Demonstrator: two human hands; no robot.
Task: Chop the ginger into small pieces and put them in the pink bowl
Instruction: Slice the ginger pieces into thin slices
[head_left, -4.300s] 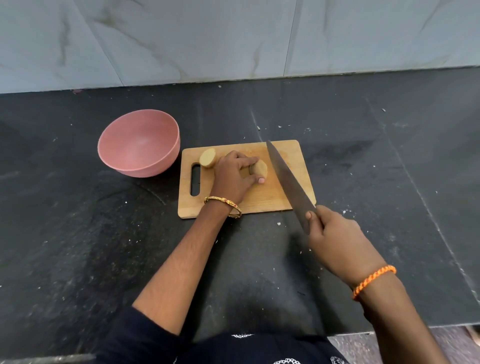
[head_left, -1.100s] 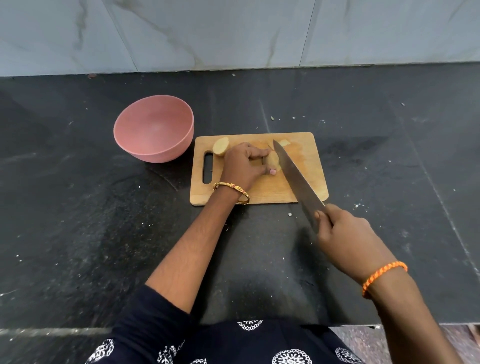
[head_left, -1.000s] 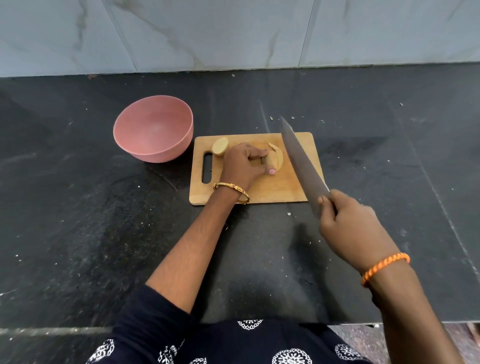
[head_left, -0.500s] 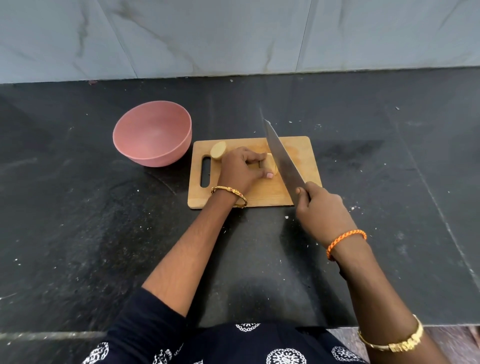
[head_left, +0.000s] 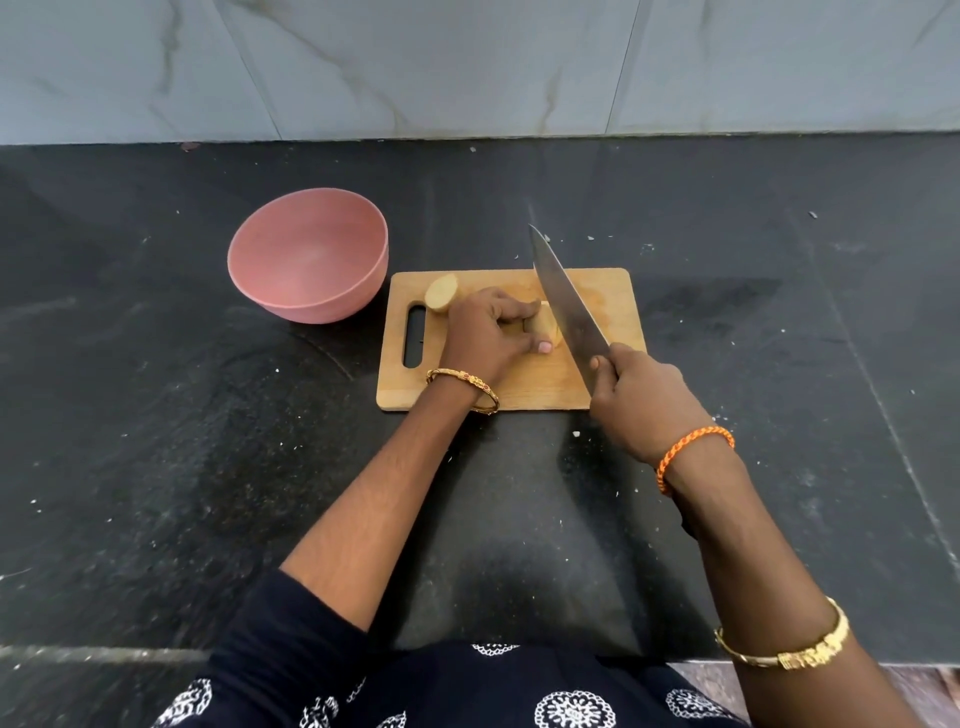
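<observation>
Your left hand (head_left: 485, 332) rests on the wooden cutting board (head_left: 615, 291), fingers curled and pinching the ginger piece (head_left: 545, 328) against the board surface near its centre. Only a small pale part of that piece shows past your fingertips; the rest is hidden under the hand.

Your right hand (head_left: 641, 402) is closed in a fist around the handle of the knife (head_left: 566, 301), at the near right corner of the board. The handle itself is covered by the hand. The blade runs diagonally away from you, its tip past the far edge of the board, its flat lying just beside the right side of the ginger piece. Whether the edge touches the ginger cannot be told.

A second ginger chunk (head_left: 441, 300) lies at the far left corner of the board, just beyond the handle slot (head_left: 414, 336) and apart from your left hand.

The pink bowl (head_left: 309, 254) stands on the black countertop (head_left: 156, 415), just beside the far left corner of the board. No ginger shows inside it.

Small pale flecks are scattered over the countertop around the board
</observation>
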